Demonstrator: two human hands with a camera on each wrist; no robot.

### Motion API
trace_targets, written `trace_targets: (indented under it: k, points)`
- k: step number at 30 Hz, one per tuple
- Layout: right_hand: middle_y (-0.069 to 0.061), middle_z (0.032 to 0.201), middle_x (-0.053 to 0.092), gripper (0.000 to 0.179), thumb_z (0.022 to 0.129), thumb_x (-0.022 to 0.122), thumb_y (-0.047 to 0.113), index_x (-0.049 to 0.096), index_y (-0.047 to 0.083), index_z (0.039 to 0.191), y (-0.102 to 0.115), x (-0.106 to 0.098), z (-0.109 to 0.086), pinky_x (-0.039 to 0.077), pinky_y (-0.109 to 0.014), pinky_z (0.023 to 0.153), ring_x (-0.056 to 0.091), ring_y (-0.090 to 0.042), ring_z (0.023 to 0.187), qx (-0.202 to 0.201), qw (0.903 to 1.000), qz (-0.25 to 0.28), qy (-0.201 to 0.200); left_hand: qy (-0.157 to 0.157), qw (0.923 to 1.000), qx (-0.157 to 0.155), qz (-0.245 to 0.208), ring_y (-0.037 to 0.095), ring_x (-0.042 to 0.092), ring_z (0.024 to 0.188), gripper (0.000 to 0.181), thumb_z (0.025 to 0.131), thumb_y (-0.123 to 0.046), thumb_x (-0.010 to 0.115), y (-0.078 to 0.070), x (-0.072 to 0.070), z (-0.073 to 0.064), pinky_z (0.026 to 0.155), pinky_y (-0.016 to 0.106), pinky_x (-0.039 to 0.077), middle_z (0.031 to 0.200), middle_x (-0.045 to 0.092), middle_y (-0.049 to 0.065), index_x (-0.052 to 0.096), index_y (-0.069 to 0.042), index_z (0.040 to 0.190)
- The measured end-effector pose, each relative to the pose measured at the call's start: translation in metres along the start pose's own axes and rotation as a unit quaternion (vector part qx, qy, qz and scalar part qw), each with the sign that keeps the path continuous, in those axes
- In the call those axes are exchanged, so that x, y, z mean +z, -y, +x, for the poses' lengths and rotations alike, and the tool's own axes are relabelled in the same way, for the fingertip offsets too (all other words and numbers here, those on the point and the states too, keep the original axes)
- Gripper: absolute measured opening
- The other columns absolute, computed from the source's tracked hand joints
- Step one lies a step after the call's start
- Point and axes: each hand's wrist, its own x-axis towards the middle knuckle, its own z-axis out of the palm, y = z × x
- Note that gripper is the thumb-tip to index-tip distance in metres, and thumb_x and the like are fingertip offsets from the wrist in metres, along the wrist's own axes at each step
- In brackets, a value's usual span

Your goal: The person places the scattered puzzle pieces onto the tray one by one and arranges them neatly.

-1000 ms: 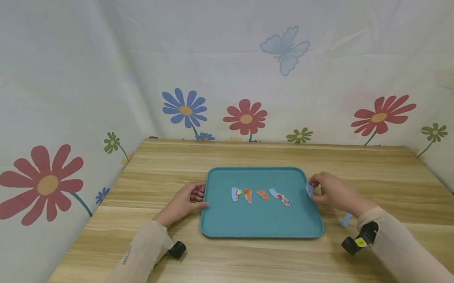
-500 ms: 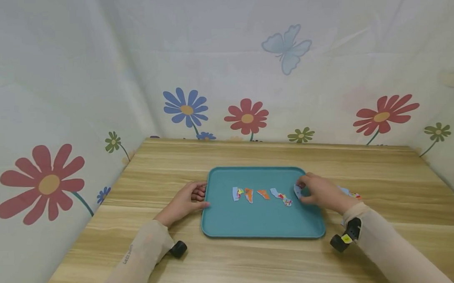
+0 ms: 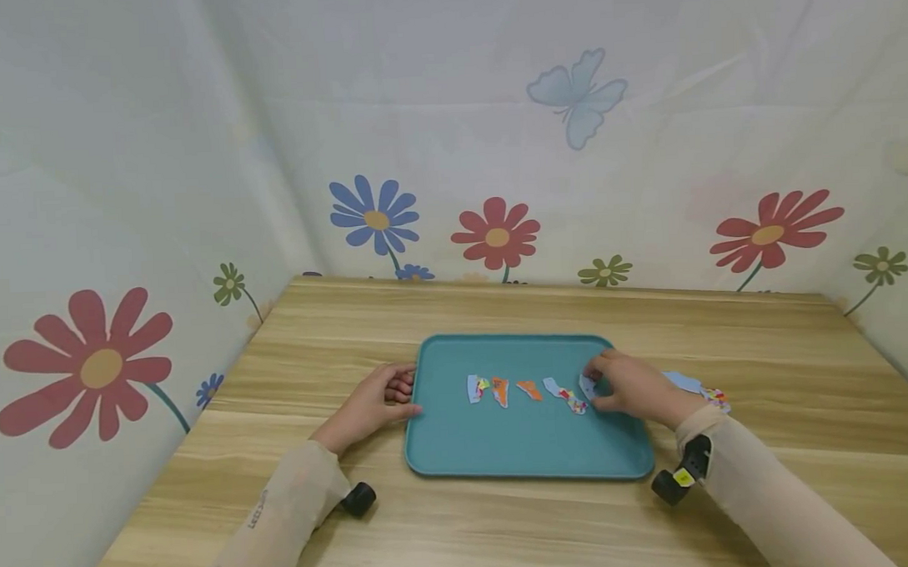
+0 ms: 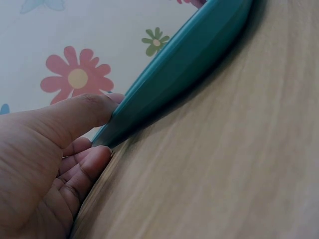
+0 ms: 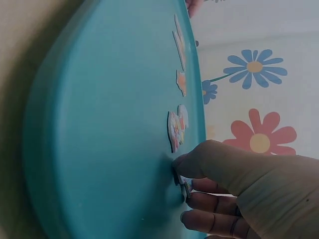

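Note:
My right hand (image 3: 638, 385) pinches a small light-blue flat cut-out piece (image 3: 587, 386) between thumb and fingers, low over the right part of the teal tray (image 3: 505, 448). In the right wrist view the piece stands tilted close to the tray surface. On the tray lies a row of flat pieces: a light-blue one with a multicoloured part (image 3: 473, 389), two orange ones, and a light-blue one with a speckled multicoloured end (image 3: 576, 405), just left of my right fingers. My left hand (image 3: 366, 407) grips the tray's left edge, thumb on the rim (image 4: 115, 102) and fingers curled beside it.
More light-blue (image 3: 683, 381) and multicoloured pieces (image 3: 717, 399) lie on the wooden table (image 3: 335, 321) right of the tray, partly behind my right wrist. A white curtain (image 3: 418, 109) printed with flowers and a butterfly stands behind and at the sides.
My right hand has moved left from the tray's right rim with the light-blue piece, toward the row. Pieces on the table behind it have come into view. My left hand stays at the edge.

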Motion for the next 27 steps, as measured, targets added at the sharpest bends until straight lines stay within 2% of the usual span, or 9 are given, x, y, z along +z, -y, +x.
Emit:
trace_targets:
  k: [6, 13, 16, 20, 27]
  points:
    - [-0.005, 0.095, 0.062, 0.032, 0.080, 0.076, 0.019, 0.069, 0.001, 0.105, -0.001, 0.000, -0.001, 0.053, -0.036, 0.075, 0.057, -0.015, 0.083, -0.003, 1.0000, 0.009, 0.003, -0.004, 1.0000, 0.000, 0.001, 0.023, 0.056, 0.100, 0.068, 0.083, -0.009, 0.075, 0.000, 0.000, 0.000, 0.085, 0.030, 0.052, 0.116, 0.054, 0.019, 0.041, 0.006, 0.140]
    - [-0.006, 0.097, 0.062, 0.032, 0.081, 0.075, 0.019, 0.069, 0.001, 0.106, -0.002, -0.003, -0.004, 0.051, -0.031, 0.070, 0.055, -0.012, 0.079, -0.003, 0.9998, 0.020, 0.002, 0.003, 1.0000, 0.004, -0.004, 0.028, 0.055, 0.100, 0.067, 0.084, -0.004, 0.073, -0.001, 0.000, 0.000, 0.085, 0.035, 0.052, 0.115, 0.053, 0.024, 0.039, 0.012, 0.139]
    - [-0.009, 0.099, 0.063, 0.034, 0.081, 0.075, 0.019, 0.068, 0.001, 0.108, -0.003, -0.006, -0.006, 0.048, -0.027, 0.065, 0.052, -0.011, 0.075, 0.000, 0.9996, 0.029, -0.002, 0.001, 1.0000, 0.003, -0.001, 0.026, 0.056, 0.100, 0.067, 0.084, -0.007, 0.074, -0.002, 0.000, -0.001, 0.085, 0.032, 0.052, 0.116, 0.054, 0.022, 0.040, 0.010, 0.139]
    - [-0.012, 0.098, 0.063, 0.034, 0.082, 0.074, 0.017, 0.067, -0.001, 0.110, -0.004, -0.012, -0.010, 0.045, -0.024, 0.061, 0.051, -0.011, 0.071, 0.007, 0.9991, 0.037, -0.018, -0.004, 1.0000, 0.000, -0.005, 0.021, 0.056, 0.100, 0.069, 0.083, -0.013, 0.076, 0.000, 0.000, -0.001, 0.086, 0.028, 0.052, 0.116, 0.054, 0.018, 0.042, 0.004, 0.140]
    - [-0.014, 0.095, 0.062, 0.035, 0.081, 0.075, 0.014, 0.066, -0.003, 0.111, -0.007, -0.027, -0.017, 0.044, -0.023, 0.058, 0.055, -0.014, 0.071, 0.006, 0.9980, 0.036, -0.051, -0.001, 1.0000, -0.003, -0.007, 0.018, 0.055, 0.098, 0.071, 0.082, -0.016, 0.077, 0.002, -0.001, 0.000, 0.085, 0.023, 0.051, 0.116, 0.055, 0.015, 0.043, 0.001, 0.141]
